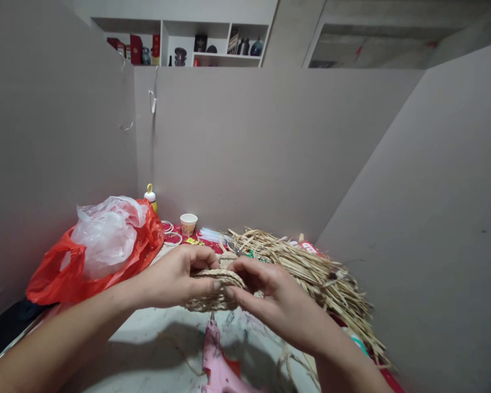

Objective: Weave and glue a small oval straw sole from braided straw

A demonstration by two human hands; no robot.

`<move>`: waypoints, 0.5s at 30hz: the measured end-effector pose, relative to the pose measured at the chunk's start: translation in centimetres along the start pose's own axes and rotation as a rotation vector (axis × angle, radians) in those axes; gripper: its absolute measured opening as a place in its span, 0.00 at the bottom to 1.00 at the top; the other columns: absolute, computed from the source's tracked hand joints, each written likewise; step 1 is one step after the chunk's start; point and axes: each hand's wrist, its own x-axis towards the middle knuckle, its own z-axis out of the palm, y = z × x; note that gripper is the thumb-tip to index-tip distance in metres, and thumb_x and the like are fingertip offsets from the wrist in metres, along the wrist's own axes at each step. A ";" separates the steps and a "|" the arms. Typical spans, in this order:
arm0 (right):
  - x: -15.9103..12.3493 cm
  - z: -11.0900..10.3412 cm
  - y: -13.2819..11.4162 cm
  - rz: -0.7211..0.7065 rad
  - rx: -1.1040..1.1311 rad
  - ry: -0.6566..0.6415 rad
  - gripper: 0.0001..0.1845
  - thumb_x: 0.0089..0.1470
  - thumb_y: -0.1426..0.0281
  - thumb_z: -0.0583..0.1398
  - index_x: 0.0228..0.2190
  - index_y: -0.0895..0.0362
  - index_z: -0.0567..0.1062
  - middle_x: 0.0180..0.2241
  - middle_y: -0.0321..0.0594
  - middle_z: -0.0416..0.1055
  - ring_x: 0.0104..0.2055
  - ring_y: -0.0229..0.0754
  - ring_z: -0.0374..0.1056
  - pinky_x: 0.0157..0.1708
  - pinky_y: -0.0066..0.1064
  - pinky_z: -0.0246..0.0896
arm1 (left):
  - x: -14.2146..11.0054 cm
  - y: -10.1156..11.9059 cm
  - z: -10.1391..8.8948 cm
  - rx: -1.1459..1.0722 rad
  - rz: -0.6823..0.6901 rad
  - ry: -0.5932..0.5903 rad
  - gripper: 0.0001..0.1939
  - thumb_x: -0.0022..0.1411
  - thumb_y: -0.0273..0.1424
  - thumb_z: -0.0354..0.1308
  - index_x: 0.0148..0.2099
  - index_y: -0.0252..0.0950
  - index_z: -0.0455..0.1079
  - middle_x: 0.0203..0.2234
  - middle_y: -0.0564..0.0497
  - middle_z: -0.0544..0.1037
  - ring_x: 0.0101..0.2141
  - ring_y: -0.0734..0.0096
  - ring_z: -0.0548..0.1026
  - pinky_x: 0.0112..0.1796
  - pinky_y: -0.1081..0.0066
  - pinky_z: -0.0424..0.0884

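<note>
We have straw bundle [306, 267] at 2 o'clock, prob. for easy reach of our R hand [274, 295]; red plastic bag [57, 278] at 10 o'clock, maybe to leave the middle free. Pink glue gun [219, 360] lies at 6 o'clock, prob. for quick access. With L hand [175, 278] & R hand we grasp braided straw coil [216, 300], prob. to steady its rim: it sits betw. both hands, thumbs on near side, some fingers behind.

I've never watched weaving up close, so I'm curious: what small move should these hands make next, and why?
Probably a gentle pinch along the rim of the woven piece: the left hand and right hand already hold it, their thumbs close together near its upper edge. Whether the braid there is loose, I can't tell.
</note>
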 end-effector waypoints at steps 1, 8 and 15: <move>0.0 -0.1 0.0 0.008 0.043 0.005 0.04 0.55 0.75 0.58 0.30 0.55 0.72 0.25 0.33 0.69 0.27 0.36 0.65 0.26 0.28 0.58 | 0.1 -0.1 0.0 -0.046 -0.007 0.013 0.09 0.57 0.33 0.60 0.34 0.34 0.66 0.23 0.56 0.68 0.24 0.77 0.65 0.25 0.74 0.59; 0.2 -0.3 -0.1 0.035 0.179 0.131 0.09 0.55 0.71 0.59 0.37 0.57 0.77 0.27 0.37 0.72 0.27 0.39 0.67 0.27 0.32 0.63 | 0.5 -0.8 0.4 -0.208 0.057 0.102 0.07 0.56 0.31 0.61 0.34 0.34 0.67 0.24 0.55 0.71 0.26 0.77 0.67 0.28 0.74 0.60; 0.2 -0.2 0.2 -0.022 0.077 0.211 0.09 0.54 0.73 0.59 0.36 0.56 0.79 0.28 0.39 0.74 0.28 0.40 0.67 0.27 0.33 0.63 | 0.7 -0.9 0.8 -0.300 0.030 0.096 0.10 0.56 0.30 0.63 0.41 0.36 0.72 0.20 0.58 0.72 0.20 0.80 0.65 0.24 0.76 0.57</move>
